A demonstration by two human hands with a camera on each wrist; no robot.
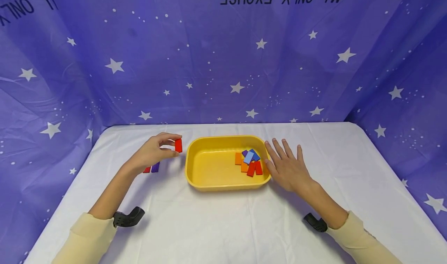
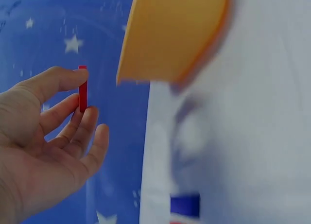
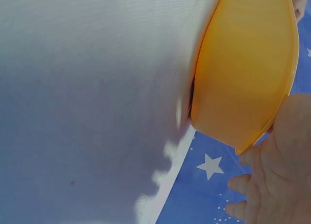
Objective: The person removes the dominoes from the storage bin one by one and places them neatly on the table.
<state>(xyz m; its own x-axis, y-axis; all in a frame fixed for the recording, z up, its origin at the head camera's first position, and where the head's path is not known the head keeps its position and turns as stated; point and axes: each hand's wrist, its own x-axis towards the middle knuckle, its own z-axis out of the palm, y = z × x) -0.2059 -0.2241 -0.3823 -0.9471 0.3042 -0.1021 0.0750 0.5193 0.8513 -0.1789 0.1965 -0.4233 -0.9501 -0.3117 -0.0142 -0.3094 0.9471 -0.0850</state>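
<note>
My left hand (image 1: 152,152) pinches a red rectangular tile (image 1: 178,145) between thumb and fingers, raised just left of the yellow basin (image 1: 206,187). In the left wrist view the red tile (image 2: 82,88) shows edge-on, standing upright at the fingertips. Below that hand, partly hidden by it, a red tile (image 1: 147,170) and a purple tile (image 1: 155,167) lie on the cloth. My right hand (image 1: 288,169) has its fingers spread at the basin's right rim, thumb side against it. Inside the basin's right end lie several tiles, among them a light blue tile (image 1: 248,157) and an orange tile (image 1: 238,158).
A white cloth (image 1: 223,225) covers the table. Behind it and at both sides hangs a purple-blue curtain (image 1: 209,62) with white stars and printed lettering. Black mounts sit at the left wrist (image 1: 128,217) and the right wrist (image 1: 315,222).
</note>
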